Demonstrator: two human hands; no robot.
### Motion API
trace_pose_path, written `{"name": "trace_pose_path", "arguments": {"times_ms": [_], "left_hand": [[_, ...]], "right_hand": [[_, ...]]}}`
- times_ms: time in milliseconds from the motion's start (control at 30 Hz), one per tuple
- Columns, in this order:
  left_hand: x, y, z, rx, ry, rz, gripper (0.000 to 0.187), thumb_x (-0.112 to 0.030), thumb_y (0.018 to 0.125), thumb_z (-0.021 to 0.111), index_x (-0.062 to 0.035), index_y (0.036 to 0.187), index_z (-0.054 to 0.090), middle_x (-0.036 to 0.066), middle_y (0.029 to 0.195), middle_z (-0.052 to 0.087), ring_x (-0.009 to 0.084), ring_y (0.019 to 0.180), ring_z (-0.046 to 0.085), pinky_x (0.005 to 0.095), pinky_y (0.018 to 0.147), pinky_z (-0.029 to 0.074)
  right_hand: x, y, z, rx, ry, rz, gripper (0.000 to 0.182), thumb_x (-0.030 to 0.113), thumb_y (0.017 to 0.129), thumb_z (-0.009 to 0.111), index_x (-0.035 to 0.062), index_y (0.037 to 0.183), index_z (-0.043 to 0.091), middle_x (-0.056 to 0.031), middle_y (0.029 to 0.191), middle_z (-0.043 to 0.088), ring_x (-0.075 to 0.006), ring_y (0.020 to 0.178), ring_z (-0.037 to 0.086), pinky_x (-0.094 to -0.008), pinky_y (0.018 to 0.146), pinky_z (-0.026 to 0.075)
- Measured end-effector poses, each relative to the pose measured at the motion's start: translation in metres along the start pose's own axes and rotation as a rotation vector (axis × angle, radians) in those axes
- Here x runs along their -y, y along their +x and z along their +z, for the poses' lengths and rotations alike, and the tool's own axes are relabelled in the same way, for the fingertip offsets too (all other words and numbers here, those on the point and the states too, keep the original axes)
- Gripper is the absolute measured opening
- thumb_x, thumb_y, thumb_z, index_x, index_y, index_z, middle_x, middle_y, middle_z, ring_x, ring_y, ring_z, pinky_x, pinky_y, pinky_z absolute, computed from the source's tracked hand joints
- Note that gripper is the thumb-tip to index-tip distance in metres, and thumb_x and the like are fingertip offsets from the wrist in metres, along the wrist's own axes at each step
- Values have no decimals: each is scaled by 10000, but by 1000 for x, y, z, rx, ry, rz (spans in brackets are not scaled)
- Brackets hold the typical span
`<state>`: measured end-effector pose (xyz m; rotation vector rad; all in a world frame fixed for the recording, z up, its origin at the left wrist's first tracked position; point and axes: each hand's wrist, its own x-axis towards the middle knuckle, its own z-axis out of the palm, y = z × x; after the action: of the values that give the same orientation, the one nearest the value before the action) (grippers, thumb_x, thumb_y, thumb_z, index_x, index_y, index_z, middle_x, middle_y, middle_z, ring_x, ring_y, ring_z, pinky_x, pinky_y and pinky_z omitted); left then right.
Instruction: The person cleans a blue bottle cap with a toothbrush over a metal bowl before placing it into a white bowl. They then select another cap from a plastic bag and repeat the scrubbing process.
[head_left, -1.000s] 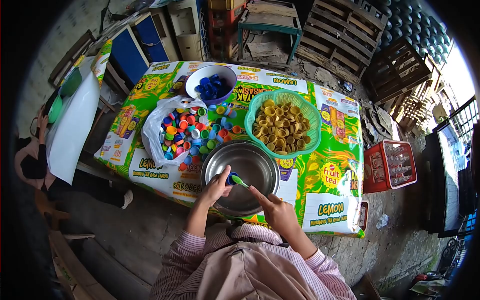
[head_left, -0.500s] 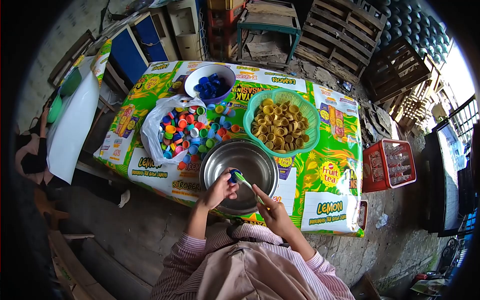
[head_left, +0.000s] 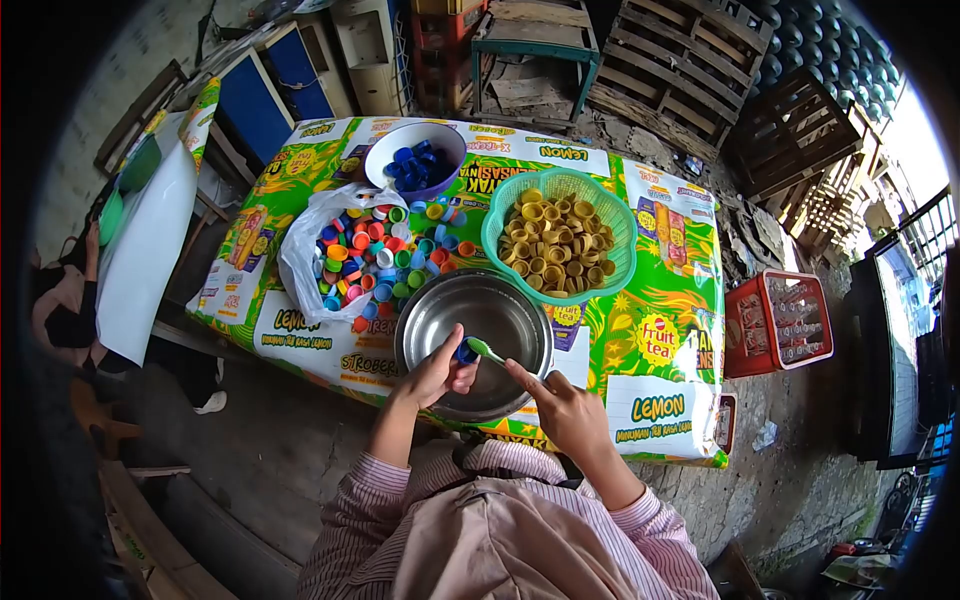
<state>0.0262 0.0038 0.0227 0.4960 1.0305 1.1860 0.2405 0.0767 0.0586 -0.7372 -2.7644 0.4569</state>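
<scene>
My left hand (head_left: 437, 374) pinches a dark blue bottle cap (head_left: 465, 351) over the near side of a steel bowl (head_left: 420, 312). In my right hand (head_left: 562, 408) is a green-and-white toothbrush (head_left: 485, 349), its head against the cap and the index finger stretched along the handle. Beyond the bowl, a mint green basket (head_left: 624, 225) holds many yellowish caps (head_left: 555, 245). Left of it, mixed coloured caps (head_left: 372, 250) spill from a white plastic bag (head_left: 300, 262). A white and purple bowl (head_left: 455, 150) with dark blue caps (head_left: 420, 168) stands behind them.
A printed plastic cloth covers the table (head_left: 650, 440). On the floor to the right is a red crate (head_left: 750, 325) of bottles. Wooden pallets (head_left: 685, 65) and a small teal-framed table (head_left: 535, 45) stand behind. Another person's leg and shoe (head_left: 212, 402) show at left.
My right hand has shifted right and a little lower, its index finger now straighter along the toothbrush. The left hand still holds the blue cap, now with the thumb raised. The view has shifted slightly.
</scene>
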Motion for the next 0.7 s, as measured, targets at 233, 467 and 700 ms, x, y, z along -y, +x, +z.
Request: {"name": "trace_pose_path", "arguments": {"times_ms": [233,467,700], "left_hand": [[-5,3,-4,-60,46,-210,617,-662,866,284,-94,656,402,-54,468,236,61,398,237,212,449,241],[-11,10,-12,52,146,-386,616,-639,881,280,-80,663,418,-82,449,215,42,375,214,207,412,205],[-5,12,-11,-52,24,-276,581,-605,895,310,-60,764,462,-64,525,281,54,454,280,200,459,262]], "right_hand": [[-1,-5,7,20,73,-67,685,57,744,548,324,1350,372,-50,660,496,-225,458,516,-359,417,447],[-10,-2,-8,4,-94,-27,709,53,744,537,335,1364,340,-54,705,510,-209,460,548,-333,402,459],[3,-8,18,0,175,79,576,75,821,534,256,1348,385,-106,641,520,-296,483,527,-420,458,439]]}}
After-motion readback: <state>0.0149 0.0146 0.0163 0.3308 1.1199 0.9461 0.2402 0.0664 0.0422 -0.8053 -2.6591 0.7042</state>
